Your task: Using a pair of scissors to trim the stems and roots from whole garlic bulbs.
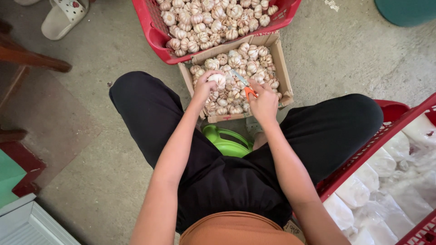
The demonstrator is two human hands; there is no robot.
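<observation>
My left hand (pixel 205 86) grips a white garlic bulb (pixel 218 80) over a cardboard box (pixel 284 72) filled with garlic bulbs. My right hand (pixel 263 102) holds small scissors (pixel 244 84) with orange handles, blades pointing toward the bulb. Both hands hover above the box, which sits on the concrete floor between my knees. Behind the box stands a red plastic basket (pixel 152 31) heaped with more garlic bulbs.
A second red basket (pixel 390 124) at the right holds clear bags of white contents. A green plastic stool (pixel 227 144) shows beneath me. A white sandal (pixel 61 18) lies at top left, dark wooden furniture (pixel 32 56) at left, a teal container (pixel 406 10) at top right.
</observation>
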